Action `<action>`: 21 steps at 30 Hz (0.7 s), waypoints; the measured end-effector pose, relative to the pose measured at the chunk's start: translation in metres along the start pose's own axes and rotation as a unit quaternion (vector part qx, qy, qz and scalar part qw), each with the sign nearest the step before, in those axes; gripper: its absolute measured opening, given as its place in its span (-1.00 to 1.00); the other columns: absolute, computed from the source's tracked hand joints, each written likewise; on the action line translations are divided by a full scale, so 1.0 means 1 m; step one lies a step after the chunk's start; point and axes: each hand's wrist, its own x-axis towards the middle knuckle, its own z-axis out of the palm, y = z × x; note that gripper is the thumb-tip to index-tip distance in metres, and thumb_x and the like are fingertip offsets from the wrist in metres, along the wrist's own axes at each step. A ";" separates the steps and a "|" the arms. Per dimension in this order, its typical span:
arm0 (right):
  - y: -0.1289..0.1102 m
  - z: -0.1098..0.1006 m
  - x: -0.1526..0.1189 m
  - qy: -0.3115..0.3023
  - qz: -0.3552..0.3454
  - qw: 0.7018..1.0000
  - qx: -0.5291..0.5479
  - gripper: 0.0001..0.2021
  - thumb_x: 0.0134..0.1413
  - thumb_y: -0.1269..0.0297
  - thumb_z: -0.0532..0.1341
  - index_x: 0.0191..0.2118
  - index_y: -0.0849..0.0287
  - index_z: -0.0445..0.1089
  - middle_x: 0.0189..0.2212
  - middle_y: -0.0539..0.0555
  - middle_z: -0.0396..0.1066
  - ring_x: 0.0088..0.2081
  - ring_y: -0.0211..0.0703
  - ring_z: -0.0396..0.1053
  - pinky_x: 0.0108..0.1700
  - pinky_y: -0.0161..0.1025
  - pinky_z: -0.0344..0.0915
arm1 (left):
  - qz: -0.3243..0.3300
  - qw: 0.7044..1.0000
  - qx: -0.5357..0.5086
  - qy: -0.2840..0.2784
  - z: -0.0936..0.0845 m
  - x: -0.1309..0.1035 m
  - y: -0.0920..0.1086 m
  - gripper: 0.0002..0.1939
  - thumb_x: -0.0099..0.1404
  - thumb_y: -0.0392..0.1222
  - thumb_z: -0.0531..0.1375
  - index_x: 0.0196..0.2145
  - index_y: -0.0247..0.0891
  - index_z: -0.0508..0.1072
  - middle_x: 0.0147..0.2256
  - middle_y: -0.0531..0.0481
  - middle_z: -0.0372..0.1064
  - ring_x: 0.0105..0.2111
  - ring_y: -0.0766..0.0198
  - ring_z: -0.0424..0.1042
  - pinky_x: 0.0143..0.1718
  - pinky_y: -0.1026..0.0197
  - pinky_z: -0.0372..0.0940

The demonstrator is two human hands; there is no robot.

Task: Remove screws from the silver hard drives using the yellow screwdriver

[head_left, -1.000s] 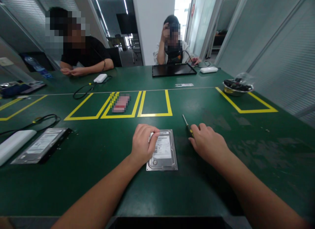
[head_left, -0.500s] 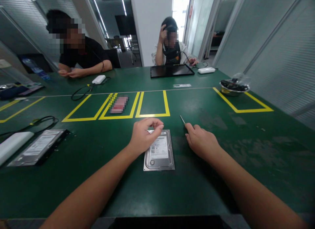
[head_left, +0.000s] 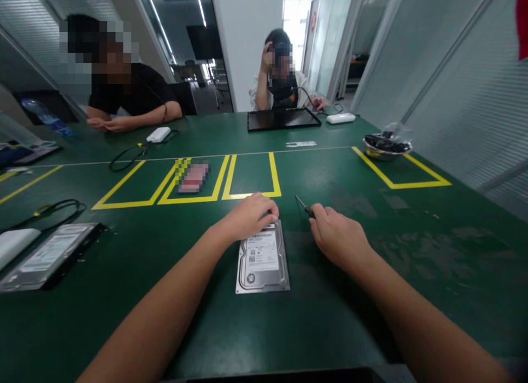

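A silver hard drive [head_left: 264, 262] lies label up on the green table in front of me. My left hand [head_left: 252, 217] is over its far end, fingers curled together near the far right corner. Whether those fingertips grip the drive's edge or something small is hidden. To the right of the drive, my right hand [head_left: 336, 229] is wrapped round a screwdriver [head_left: 303, 204]. Its thin metal shaft points away and to the left, and its tip is apart from the drive.
At left lies another hard drive [head_left: 51, 256], beside a white box [head_left: 18, 244] with a black cable. Yellow tape frames [head_left: 251, 195] mark the table; one holds a blurred pink object [head_left: 193, 178]. A metal bowl [head_left: 386, 146] of dark items stands far right. Two people sit opposite, near a black panel [head_left: 284, 120].
My left hand has come down closer to the drive's far edge, fingers more bent. The screwdriver's shaft has swung slightly left. The whole view has shifted a little.
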 end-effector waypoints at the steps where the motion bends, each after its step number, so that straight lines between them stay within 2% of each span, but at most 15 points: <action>1: 0.000 0.000 0.000 0.000 -0.001 1.000 0.000 -0.79 0.35 0.22 -0.06 -0.05 0.14 0.22 -0.27 0.12 0.45 -0.33 -0.05 0.48 -0.48 -0.25 0.01 | 0.001 1.000 -0.002 -0.001 0.002 0.001 -0.001 -0.88 0.35 -0.22 0.13 -0.32 -0.22 0.46 -0.31 -0.01 0.47 -0.23 0.18 0.37 -0.14 0.11 0.21; 13: -0.001 -0.001 0.001 0.030 0.016 0.999 0.004 -0.83 0.34 0.23 -0.04 -0.11 0.14 0.22 -0.31 0.07 0.45 -0.34 -0.03 0.48 -0.50 -0.23 -0.15 | -0.030 0.998 0.048 0.008 0.015 0.008 0.005 -0.89 0.29 -0.21 0.18 -0.37 -0.21 0.50 -0.36 -0.03 0.49 -0.28 0.14 0.41 -0.18 0.07 0.23; 21: 0.000 -0.001 0.002 0.027 0.024 0.999 0.009 -0.82 0.34 0.22 -0.05 -0.12 0.14 0.22 -0.29 0.09 0.46 -0.32 -0.05 0.48 -0.50 -0.23 -0.13 | -0.031 0.997 0.061 0.032 0.018 0.010 0.007 -0.86 0.25 -0.23 0.17 -0.43 -0.20 0.51 -0.42 -0.05 0.48 -0.34 0.13 0.41 -0.26 0.09 0.24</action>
